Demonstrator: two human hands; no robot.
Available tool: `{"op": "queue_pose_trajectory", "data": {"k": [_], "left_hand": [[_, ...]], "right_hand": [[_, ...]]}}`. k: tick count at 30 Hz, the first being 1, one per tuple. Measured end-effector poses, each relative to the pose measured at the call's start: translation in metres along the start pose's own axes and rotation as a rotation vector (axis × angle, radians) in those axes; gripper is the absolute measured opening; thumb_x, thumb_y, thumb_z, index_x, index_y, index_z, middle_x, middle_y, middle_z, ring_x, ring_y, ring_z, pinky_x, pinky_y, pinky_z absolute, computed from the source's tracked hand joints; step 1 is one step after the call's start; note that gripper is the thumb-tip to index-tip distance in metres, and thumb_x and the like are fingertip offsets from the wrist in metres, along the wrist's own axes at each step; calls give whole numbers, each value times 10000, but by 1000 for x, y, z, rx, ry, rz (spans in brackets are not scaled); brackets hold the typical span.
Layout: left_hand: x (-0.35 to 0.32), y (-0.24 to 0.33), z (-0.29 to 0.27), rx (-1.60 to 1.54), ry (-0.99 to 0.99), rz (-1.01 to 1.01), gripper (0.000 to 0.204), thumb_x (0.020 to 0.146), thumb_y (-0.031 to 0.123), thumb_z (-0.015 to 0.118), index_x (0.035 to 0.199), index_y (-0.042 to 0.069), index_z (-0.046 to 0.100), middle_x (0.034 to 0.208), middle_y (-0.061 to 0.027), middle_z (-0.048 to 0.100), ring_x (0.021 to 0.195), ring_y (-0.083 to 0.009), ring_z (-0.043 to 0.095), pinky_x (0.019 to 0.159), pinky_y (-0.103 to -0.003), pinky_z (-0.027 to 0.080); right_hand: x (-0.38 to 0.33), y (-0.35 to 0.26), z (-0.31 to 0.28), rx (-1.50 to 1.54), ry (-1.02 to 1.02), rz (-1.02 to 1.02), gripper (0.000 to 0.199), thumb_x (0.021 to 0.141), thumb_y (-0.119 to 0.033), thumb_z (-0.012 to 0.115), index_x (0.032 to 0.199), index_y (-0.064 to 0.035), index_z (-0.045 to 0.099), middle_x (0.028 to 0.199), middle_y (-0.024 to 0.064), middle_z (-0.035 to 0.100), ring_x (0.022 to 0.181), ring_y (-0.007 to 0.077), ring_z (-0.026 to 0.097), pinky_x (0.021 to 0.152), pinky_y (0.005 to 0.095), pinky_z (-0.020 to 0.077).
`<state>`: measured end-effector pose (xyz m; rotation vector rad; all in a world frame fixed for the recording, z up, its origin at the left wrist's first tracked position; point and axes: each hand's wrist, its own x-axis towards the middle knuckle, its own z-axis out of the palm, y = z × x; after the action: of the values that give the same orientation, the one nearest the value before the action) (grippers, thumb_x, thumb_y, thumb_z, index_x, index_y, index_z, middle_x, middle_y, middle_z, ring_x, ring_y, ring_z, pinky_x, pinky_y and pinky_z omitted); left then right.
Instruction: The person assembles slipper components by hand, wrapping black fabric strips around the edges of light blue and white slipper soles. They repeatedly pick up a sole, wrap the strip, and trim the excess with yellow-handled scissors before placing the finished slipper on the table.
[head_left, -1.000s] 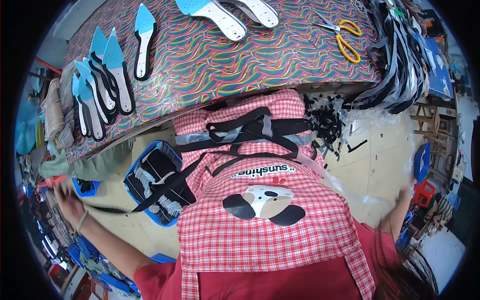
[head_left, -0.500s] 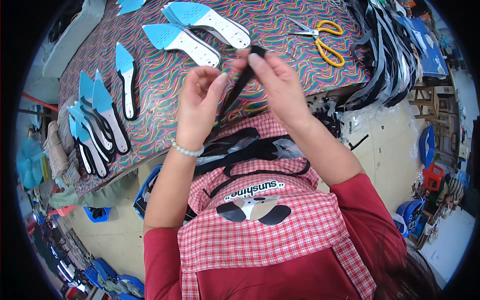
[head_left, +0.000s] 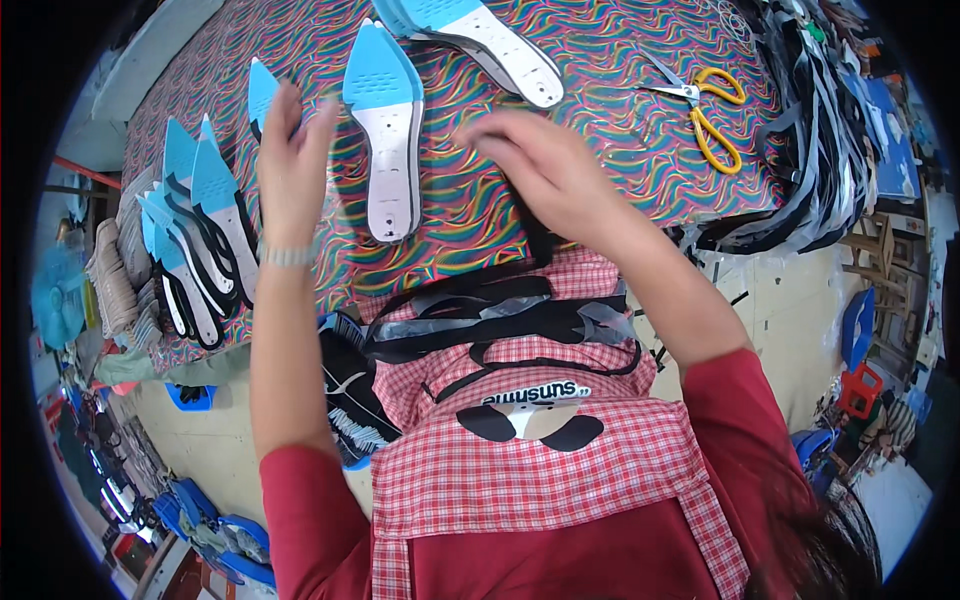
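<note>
The left hand (head_left: 292, 150), open, has moved left of the blue-and-white insole stack (head_left: 388, 140) on the table (head_left: 460, 215); the right hand (head_left: 545, 165), grip unclear, is right of it. The black strip (head_left: 535, 230), raised earlier, now trails lower right of the stack.

Open tablecloth (head_left: 625, 150) left of scissors (head_left: 690, 92), insole stack (head_left: 388, 145) blocking the path between hands (head_left: 550, 170)

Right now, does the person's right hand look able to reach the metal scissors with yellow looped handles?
Probably yes: the right hand is left of the scissors, and only multicoloured, wavy-patterned tabletop shows between them. However, a dark strip hangs below the hand; whether it is held is unclear.
</note>
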<state>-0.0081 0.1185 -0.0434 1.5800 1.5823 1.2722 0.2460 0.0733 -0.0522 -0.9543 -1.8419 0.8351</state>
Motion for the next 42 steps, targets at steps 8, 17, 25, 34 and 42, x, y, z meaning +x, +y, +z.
{"op": "queue_pose_trajectory", "data": {"k": [8, 17, 25, 34, 42], "left_hand": [[49, 15, 24, -816, -16, 14, 244, 946, 158, 573, 1115, -16, 604, 968, -92, 680, 945, -150, 625, 807, -252, 500], [-15, 52, 41, -400, 33, 201, 222, 885, 35, 605, 1102, -3, 576, 1022, -53, 606, 898, -118, 565, 794, -241, 458], [-68, 61, -8, -191, -56, 943, 194, 666, 19, 717, 844, 77, 670, 841, -50, 588, 783, -225, 591, 669, -324, 477], [-94, 103, -71, 347, -40, 754, 324, 602, 39, 781, 910, 91, 693, 942, -88, 652, 896, -262, 594, 763, -354, 492], [-84, 69, -66, 333, 34, 813, 290, 617, 89, 713, 907, 98, 706, 876, -41, 673, 792, -230, 589, 727, -349, 459]], "right_hand": [[69, -8, 7, 663, 246, 280, 263, 957, -203, 515, 1134, -12, 547, 949, 91, 622, 767, 129, 604, 679, 270, 515], [52, -25, 36, 833, 153, 386, 297, 970, -309, 530, 1054, -39, 621, 721, -42, 559, 580, 19, 466, 505, 183, 361], [60, -41, 26, 576, 66, 193, 226, 925, -249, 617, 929, -29, 669, 672, -53, 533, 564, 35, 456, 505, 205, 369], [58, -106, 40, -182, 102, -683, 130, 791, -110, 703, 888, -32, 665, 852, 96, 645, 754, 206, 611, 667, 296, 491], [71, -92, 47, -366, 72, -474, 183, 808, -120, 692, 964, -37, 646, 791, 46, 617, 621, 136, 539, 518, 238, 421]]}}
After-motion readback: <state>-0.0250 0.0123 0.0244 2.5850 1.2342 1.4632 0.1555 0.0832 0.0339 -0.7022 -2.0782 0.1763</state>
